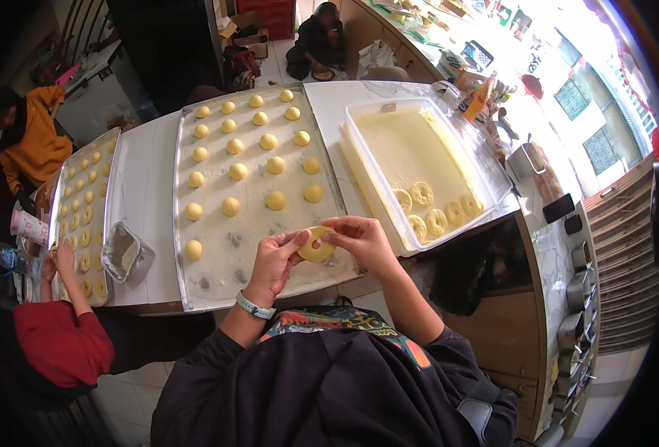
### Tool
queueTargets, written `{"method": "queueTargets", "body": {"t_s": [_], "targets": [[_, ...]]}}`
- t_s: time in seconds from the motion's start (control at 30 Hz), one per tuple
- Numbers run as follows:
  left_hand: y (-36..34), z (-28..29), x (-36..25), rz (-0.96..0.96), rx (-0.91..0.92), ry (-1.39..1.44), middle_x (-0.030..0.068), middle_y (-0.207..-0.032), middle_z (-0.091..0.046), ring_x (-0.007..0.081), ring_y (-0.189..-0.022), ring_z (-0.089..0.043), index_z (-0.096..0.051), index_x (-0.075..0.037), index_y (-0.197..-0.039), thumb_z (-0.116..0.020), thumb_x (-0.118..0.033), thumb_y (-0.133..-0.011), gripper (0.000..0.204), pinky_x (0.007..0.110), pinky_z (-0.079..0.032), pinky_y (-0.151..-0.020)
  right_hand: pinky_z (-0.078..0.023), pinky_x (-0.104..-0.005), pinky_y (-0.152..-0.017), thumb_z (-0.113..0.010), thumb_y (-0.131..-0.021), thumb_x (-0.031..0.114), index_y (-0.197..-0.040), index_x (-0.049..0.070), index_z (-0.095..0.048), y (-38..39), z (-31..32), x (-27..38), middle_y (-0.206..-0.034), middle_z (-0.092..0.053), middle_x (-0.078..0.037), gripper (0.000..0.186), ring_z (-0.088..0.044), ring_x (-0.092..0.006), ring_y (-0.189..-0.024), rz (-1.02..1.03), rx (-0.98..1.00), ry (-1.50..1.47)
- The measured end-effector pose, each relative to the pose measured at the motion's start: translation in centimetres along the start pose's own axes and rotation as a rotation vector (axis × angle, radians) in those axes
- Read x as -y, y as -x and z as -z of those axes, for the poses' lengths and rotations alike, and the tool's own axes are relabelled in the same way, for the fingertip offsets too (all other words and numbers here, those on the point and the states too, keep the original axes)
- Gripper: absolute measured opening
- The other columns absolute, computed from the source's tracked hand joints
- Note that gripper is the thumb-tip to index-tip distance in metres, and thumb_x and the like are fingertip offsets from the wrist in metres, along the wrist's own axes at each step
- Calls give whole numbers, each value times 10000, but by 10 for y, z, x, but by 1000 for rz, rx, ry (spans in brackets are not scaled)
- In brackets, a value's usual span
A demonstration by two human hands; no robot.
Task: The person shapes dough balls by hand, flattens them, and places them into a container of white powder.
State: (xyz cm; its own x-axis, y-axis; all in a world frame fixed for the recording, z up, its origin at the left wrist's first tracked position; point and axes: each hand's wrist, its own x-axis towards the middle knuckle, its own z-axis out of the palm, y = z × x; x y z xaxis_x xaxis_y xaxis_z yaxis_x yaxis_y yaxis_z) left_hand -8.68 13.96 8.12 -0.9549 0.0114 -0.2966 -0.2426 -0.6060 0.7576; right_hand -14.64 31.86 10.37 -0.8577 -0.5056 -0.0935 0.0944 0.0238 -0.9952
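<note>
left hand (274, 262): curled, pinching dough ring (311, 255);
right hand (365, 241): curled, pinching its opposite edge;
tray (229, 281): dough balls (268, 141) in rows

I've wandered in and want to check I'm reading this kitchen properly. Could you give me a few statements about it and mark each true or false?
1. The left hand and right hand both hold one dough ring. True.
2. The big tray in front of the person carries only rings. False: the big tray carries round balls.
3. Finished-looking rings lie in the plastic tub. True.
4. The wristband is worn on the right. False: it is worn on the left.
5. Someone in red has their hands at the narrower tray on the left. True.
</note>
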Motion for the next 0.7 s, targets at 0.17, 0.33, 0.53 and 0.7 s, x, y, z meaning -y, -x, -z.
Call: {"method": "queueTargets", "body": {"t_s": [0.17, 0.33, 0.53, 0.7], "targets": [[-2, 2, 0, -17, 3, 27, 115, -894, -664, 173, -803, -652, -624, 45, -998, -663, -174, -831, 278, 284, -535, -732, -483, -218, -728, -658, -808, 61, -1085, -45, -606, 0, -5, -1, -907, -648, -69, 301, -608, -90, -823, 10, 47, -71], [-3, -1, -3, 0, 4, 8, 101, -863, -662, 167, -802, -639, -628, 29, -979, -641, -185, -848, 251, 294, -524, -742, -478, -217, -736, -676, -795, 61, -1096, -38, -603, -5, -2, 0, -894, -632, -40, 325, -601, -88, -829, 34, 3, -73], [-5, 1, -3, -20, -43, 35, 118, -878, -665, 172, -802, -649, -623, 51, -1002, -662, -173, -832, 284, 292, -531, -747, -479, -219, -731, -685, -788, 69, -1097, -33, -604, -4, 0, -4, -891, -615, -28, 335, -596, -89, -823, 6, 11, -50], [-7, 0, 0, 42, 19, -4, 120, -883, -664, 172, -814, -649, -621, 58, -1000, -667, -162, -827, 284, 283, -536, -744, -486, -226, -721, -683, -788, 66, -1103, -38, -596, -2, -5, 5, -882, -609, -34, 343, -589, -89, -824, 6, 43, -52]]}}
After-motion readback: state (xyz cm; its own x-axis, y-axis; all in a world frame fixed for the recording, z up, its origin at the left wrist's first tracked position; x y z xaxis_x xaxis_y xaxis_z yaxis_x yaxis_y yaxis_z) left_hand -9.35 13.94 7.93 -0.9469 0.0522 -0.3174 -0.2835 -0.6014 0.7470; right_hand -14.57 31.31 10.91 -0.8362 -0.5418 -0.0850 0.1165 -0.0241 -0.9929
